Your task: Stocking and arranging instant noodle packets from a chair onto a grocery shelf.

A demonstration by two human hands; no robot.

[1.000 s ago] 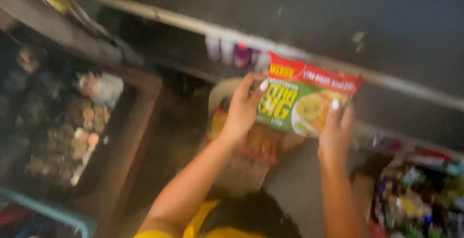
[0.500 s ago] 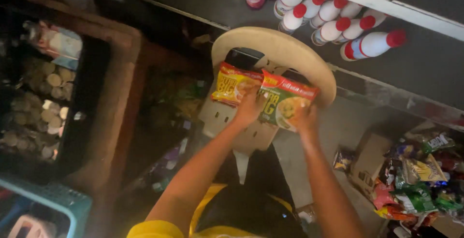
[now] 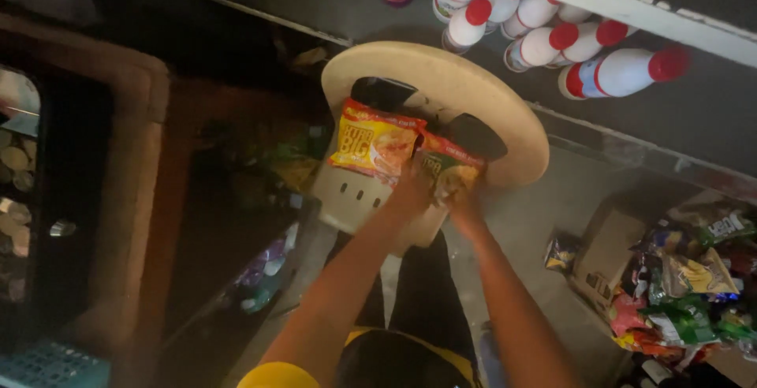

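Yellow-orange flat packet [image 3: 375, 141], frame centre; green-red packet [image 3: 446, 169] just right, touching it; mixed coloured snack packets [image 3: 694, 285], lower right; red-capped white bottles [image 3: 552, 37], top.

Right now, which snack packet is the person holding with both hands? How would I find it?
Find the round cream plastic stool in the middle, below the shelf of white bottles with red caps. Two flat packets lie on its seat, side by side. The held one is the green-and-red packet, under the left hand and right hand; its neighbour, the yellow-and-orange packet, lies just beside the hands.
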